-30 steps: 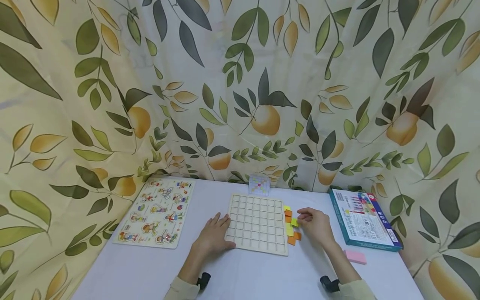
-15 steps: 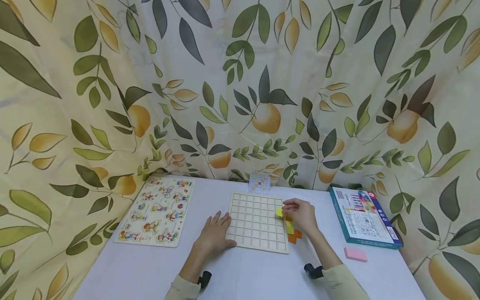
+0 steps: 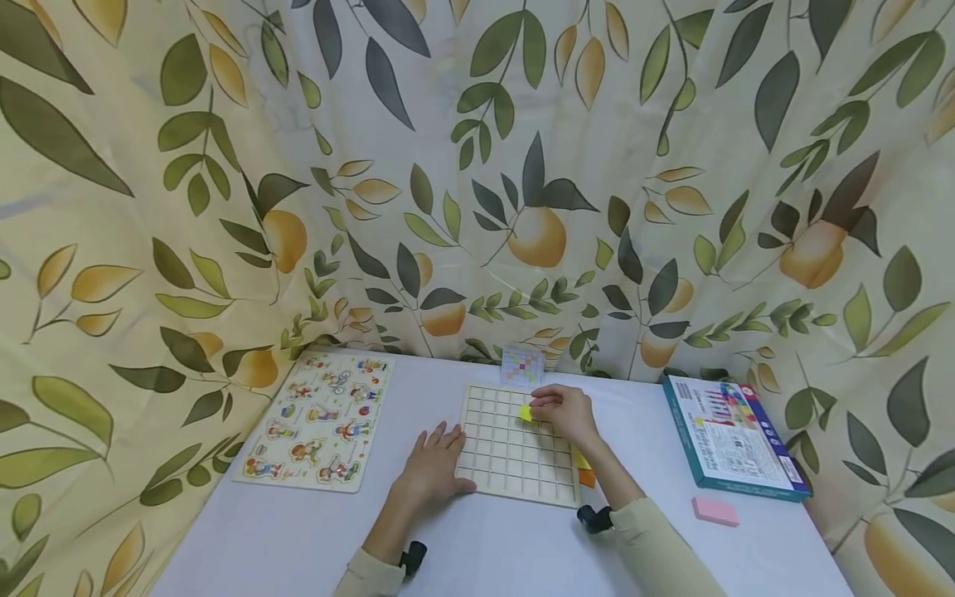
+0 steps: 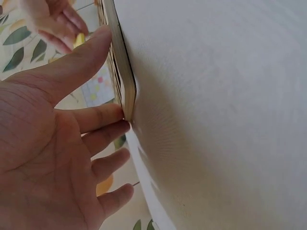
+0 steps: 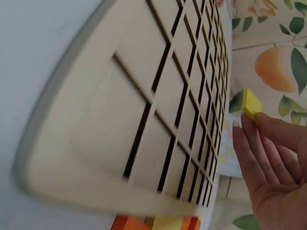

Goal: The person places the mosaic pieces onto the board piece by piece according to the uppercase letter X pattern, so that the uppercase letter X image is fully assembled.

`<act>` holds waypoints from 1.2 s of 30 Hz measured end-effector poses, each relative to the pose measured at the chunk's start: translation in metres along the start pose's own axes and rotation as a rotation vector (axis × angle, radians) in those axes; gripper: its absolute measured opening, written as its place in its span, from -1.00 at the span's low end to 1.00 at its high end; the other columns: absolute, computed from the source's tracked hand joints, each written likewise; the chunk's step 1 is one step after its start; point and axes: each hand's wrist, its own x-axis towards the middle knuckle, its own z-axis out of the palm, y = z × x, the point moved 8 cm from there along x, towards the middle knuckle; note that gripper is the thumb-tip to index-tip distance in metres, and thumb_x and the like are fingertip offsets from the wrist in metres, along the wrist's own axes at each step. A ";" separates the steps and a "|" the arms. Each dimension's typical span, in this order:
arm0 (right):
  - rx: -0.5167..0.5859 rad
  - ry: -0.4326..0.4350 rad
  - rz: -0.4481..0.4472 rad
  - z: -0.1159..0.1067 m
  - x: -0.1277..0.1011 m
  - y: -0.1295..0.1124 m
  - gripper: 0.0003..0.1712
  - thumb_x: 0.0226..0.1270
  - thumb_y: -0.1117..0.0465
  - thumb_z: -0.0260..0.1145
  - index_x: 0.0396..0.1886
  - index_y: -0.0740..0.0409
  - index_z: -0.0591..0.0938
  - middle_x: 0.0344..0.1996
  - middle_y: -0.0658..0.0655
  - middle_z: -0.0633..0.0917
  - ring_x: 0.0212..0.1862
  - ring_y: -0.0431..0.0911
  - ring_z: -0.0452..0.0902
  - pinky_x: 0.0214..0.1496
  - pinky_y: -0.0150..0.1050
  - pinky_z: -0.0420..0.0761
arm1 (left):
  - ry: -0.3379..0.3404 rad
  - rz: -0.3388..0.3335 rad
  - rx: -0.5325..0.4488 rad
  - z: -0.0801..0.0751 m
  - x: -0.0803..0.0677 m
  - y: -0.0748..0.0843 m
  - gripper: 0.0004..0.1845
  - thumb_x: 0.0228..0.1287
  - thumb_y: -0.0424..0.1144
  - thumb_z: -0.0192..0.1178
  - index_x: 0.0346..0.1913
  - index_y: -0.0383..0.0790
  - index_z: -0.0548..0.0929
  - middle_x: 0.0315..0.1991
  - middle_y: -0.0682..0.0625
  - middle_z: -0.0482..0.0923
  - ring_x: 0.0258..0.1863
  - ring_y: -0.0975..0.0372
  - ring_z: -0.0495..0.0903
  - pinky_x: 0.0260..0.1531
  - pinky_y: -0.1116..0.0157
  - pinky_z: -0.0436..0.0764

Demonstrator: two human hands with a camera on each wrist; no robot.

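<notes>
**Yellow tile held over the wooden grid board**

Yellow tile (image 3: 525, 412) pinched at the fingertips of the right hand (image 3: 564, 411), out over the upper middle cells of the wooden grid board (image 3: 501, 458) in the head view. Left hand (image 3: 435, 465) laid flat on the white table (image 3: 298, 531), fingers straight and spread, tips against the board's left edge. More yellow and orange tiles (image 3: 583, 466) lying just beside the board's right edge, partly hidden by the right forearm. Small pattern card (image 3: 521, 365) propped behind the board; picture puzzle (image 3: 318, 419) to the left, blue box (image 3: 729, 436) and pink block (image 3: 715, 511) to the right.

From the left wrist: open palm, fingers (image 4: 98, 117) extended and touching the board's edge (image 4: 121, 62), holding nothing; right hand and tile blurred beyond.

From the right wrist: tile (image 5: 251, 104) gripped by thumb and fingertips (image 5: 244, 139), clear above the empty cells (image 5: 144, 120), not touching them; orange and yellow pieces (image 5: 156, 223) at the board's near edge.
</notes>
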 end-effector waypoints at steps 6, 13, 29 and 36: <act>0.030 -0.048 -0.016 0.020 0.014 -0.005 -0.68 0.20 0.28 0.61 -0.05 0.20 0.80 -0.32 0.05 0.85 -0.25 -0.16 0.79 -0.04 -0.28 0.72 | -0.021 -0.006 -0.003 0.001 -0.001 0.000 -0.01 0.22 0.22 0.44 0.55 -0.29 0.37 0.60 -0.12 0.25 0.63 -0.07 0.07 0.59 -0.14 0.06; 0.072 -0.078 -0.028 0.039 0.025 -0.008 -0.70 0.18 0.35 0.60 -0.07 0.24 0.80 -0.33 0.10 0.85 -0.27 -0.10 0.81 -0.17 -0.35 0.72 | -0.025 0.007 0.007 0.001 -0.001 0.004 -0.01 0.22 0.23 0.43 0.55 -0.29 0.38 0.59 -0.13 0.26 0.63 -0.08 0.10 0.58 -0.13 0.10; 0.007 -0.114 -0.054 0.067 0.040 -0.023 -0.74 0.21 0.37 0.57 -0.10 0.28 0.79 -0.34 0.10 0.84 -0.29 -0.11 0.80 -0.18 -0.26 0.75 | -0.017 -0.001 -0.009 0.001 0.000 -0.001 -0.03 0.21 0.21 0.45 0.54 -0.27 0.39 0.59 -0.11 0.27 0.63 -0.08 0.09 0.57 -0.16 0.10; -0.060 -0.099 -0.089 0.075 0.046 -0.026 -0.81 0.20 0.37 0.57 -0.18 0.26 0.80 -0.41 0.03 0.83 -0.33 -0.18 0.76 -0.19 -0.30 0.69 | -0.028 -0.012 -0.023 0.000 0.000 -0.002 -0.05 0.22 0.19 0.45 0.54 -0.25 0.39 0.60 -0.11 0.26 0.63 -0.07 0.08 0.58 -0.15 0.08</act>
